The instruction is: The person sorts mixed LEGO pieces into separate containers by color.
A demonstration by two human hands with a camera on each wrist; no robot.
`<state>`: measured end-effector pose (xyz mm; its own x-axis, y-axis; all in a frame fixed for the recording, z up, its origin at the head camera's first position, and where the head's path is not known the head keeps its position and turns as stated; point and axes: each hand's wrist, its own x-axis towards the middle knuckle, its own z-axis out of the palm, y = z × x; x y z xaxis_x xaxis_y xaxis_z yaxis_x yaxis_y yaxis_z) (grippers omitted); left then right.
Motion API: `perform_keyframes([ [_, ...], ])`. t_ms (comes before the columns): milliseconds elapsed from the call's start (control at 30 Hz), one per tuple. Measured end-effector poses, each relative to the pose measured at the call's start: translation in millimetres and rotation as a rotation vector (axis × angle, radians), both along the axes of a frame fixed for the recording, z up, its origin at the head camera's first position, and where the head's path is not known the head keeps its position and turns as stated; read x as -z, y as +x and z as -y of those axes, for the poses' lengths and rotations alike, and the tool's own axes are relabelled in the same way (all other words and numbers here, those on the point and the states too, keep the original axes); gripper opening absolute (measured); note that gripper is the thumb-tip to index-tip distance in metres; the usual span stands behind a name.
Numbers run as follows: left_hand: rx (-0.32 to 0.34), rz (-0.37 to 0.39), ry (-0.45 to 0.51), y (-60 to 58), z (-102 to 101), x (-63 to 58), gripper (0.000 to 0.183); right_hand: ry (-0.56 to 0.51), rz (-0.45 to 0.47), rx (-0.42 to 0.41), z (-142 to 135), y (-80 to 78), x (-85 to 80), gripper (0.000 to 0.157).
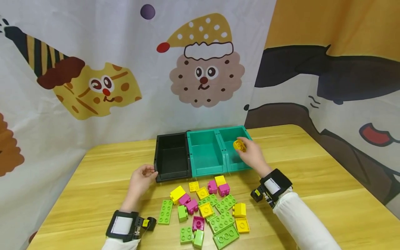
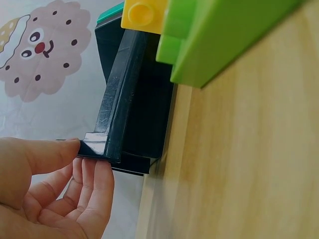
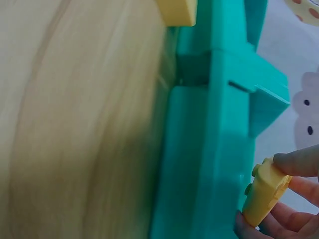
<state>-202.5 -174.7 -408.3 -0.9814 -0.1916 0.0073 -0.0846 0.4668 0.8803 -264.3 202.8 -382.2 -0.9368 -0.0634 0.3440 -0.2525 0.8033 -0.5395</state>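
Observation:
My right hand (image 1: 252, 156) pinches a yellow toy brick (image 1: 239, 145) over the right compartment of the teal bin (image 1: 208, 171). In the right wrist view the brick (image 3: 265, 191) is tilted, its studs facing the bin, with thumb and fingers on it. My left hand (image 1: 142, 180) is at the front left corner of the black bin (image 1: 173, 177), which stands against the teal one. Seen from the left wrist, thumb and fingers pinch the black bin's rim (image 2: 102, 144). No bricks show inside the bins.
Loose bricks lie in front of the bins: several green ones (image 1: 221, 222), several yellow ones (image 1: 242, 225) and several magenta ones (image 1: 198, 223). A patterned curtain (image 1: 125, 41) hangs behind the wooden table (image 1: 103, 173).

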Motion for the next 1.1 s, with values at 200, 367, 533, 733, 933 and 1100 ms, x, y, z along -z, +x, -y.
perform_keyframes([
  [200, 0.003, 0.005, -0.003, -0.9, -1.2, 1.6, 0.023, 0.03, 0.064, -0.005, -0.7, -6.2, 9.8, 0.047],
  [367, 0.01, 0.004, 0.008, -1.8, -2.0, 2.9, 0.023, 0.037, 0.128, 0.002, 1.2, -10.5, 15.9, 0.049],
  [533, -0.003, -0.004, 0.008, -1.6, -0.8, 2.0, 0.022, 0.036, 0.185, -0.004, 4.9, -16.5, 21.4, 0.05],
  [733, -0.003, 0.009, -0.001, -0.8, -1.1, 0.6, 0.022, 0.069, 0.205, -0.006, 5.2, -17.5, 24.2, 0.05],
  [933, -0.006, 0.014, -0.002, -0.6, -1.2, -0.5, 0.022, 0.12, 0.229, -0.006, 6.2, -18.7, 26.0, 0.051],
  [1100, -0.005, 0.009, -0.012, -0.5, -1.6, -1.0, 0.022, 0.142, 0.263, 0.016, 6.8, -21.1, 28.8, 0.054],
])
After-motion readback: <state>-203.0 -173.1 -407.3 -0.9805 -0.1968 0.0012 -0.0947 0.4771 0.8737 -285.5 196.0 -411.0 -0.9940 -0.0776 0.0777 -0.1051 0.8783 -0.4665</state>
